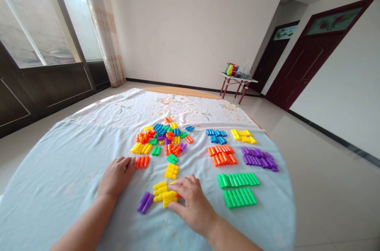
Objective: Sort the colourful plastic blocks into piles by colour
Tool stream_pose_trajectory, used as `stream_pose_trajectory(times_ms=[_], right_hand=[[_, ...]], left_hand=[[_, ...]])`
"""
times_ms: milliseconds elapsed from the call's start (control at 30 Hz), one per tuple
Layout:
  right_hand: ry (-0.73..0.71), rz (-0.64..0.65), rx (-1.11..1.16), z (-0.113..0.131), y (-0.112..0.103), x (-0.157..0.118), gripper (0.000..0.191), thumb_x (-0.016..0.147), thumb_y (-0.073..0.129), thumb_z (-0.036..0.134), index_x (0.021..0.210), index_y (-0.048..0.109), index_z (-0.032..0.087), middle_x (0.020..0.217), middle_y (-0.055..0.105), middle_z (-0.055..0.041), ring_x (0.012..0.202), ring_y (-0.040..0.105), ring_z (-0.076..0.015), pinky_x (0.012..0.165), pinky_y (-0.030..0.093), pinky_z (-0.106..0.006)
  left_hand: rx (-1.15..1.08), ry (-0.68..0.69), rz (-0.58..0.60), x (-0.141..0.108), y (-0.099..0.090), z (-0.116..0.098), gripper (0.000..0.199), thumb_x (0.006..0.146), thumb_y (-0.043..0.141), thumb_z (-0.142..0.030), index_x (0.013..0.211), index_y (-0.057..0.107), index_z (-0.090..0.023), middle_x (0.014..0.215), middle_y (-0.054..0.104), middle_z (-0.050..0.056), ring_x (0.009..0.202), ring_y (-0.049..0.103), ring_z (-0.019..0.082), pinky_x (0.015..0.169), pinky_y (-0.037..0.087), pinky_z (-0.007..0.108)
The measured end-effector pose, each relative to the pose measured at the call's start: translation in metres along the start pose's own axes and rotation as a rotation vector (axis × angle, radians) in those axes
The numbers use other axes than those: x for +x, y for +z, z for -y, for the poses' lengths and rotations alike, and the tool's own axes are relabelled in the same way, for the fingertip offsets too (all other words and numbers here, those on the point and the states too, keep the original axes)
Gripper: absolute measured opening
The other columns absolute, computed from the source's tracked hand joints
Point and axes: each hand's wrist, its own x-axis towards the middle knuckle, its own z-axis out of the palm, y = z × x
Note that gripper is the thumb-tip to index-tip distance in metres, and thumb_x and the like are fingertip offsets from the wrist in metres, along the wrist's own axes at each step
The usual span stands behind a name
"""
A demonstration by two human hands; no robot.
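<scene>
Small plastic tube-shaped blocks in several colours lie on the cloth. My right hand [194, 201] has its thumb and fingers around a yellow tube block [170, 198] near the front. Other yellow tube blocks [160, 188] lie against it, and a bit of orange shows behind the fingers. To their left is a purple pair of tube blocks [145, 202]. My left hand [117, 175] rests on the cloth with fingers loosely bent, holding nothing, its fingertips beside a row of orange tube blocks [142, 162]. Between the hands and the mixed pile [163, 134] sits another yellow group [171, 171].
On the right, tube blocks stand sorted by colour: blue [216, 136], yellow [244, 136], orange [222, 155], purple [259, 158] and green [239, 180]. A light flowered tablecloth [74, 156] covers the round table. A small table [239, 78] with bags stands by the far wall.
</scene>
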Motion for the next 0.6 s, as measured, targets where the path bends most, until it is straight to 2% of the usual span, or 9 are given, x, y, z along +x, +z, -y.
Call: stream_pose_trajectory(times_ms=[100,200,300,400,600], right_hand=[[0.01,0.028,-0.081,0.005,0.01,0.001,0.047,0.067,0.074,0.033,0.111,0.059,0.033,0.101,0.059,-0.0013,0.097,0.046,-0.0226,0.088,0.036,-0.039],[0.012,0.038,-0.149,0.008,0.016,0.003,0.045,0.065,0.075,0.032,0.108,0.06,0.033,0.1,0.058,-0.0011,0.095,0.046,-0.0231,0.085,0.035,-0.04],[-0.01,0.039,-0.164,0.008,0.014,0.002,0.041,0.069,0.072,0.029,0.107,0.06,0.033,0.102,0.057,-0.0008,0.096,0.046,-0.0219,0.085,0.035,-0.039],[-0.027,0.027,-0.159,0.002,0.0,0.0,0.044,0.072,0.07,0.028,0.113,0.057,0.034,0.103,0.057,-0.0012,0.097,0.047,-0.0213,0.086,0.036,-0.038],[-0.003,-0.035,-0.275,-0.026,-0.038,-0.001,0.048,0.075,0.063,0.013,0.119,0.054,0.03,0.106,0.057,-0.0049,0.1,0.047,-0.023,0.088,0.04,-0.04]], left_hand=[[-0.014,-0.001,-0.011,0.0,0.0,0.0,0.04,0.084,0.03,-0.044,0.072,0.062,-0.022,0.075,0.062,0.005,0.078,0.056,0.018,0.073,0.04,0.027],[-0.031,0.006,-0.024,0.001,0.003,0.002,0.04,0.084,0.03,-0.044,0.075,0.063,-0.021,0.075,0.062,0.005,0.078,0.057,0.018,0.074,0.039,0.028],[-0.046,0.014,-0.034,0.002,0.005,0.004,0.042,0.084,0.03,-0.044,0.078,0.064,-0.021,0.075,0.063,0.005,0.078,0.058,0.018,0.074,0.04,0.028],[-0.056,0.016,-0.041,0.002,0.005,0.006,0.042,0.084,0.031,-0.044,0.077,0.065,-0.021,0.075,0.063,0.004,0.077,0.058,0.018,0.073,0.041,0.028],[-0.065,0.011,-0.04,0.002,0.003,0.004,0.043,0.084,0.031,-0.044,0.078,0.066,-0.021,0.076,0.064,0.005,0.078,0.058,0.018,0.075,0.041,0.028]])
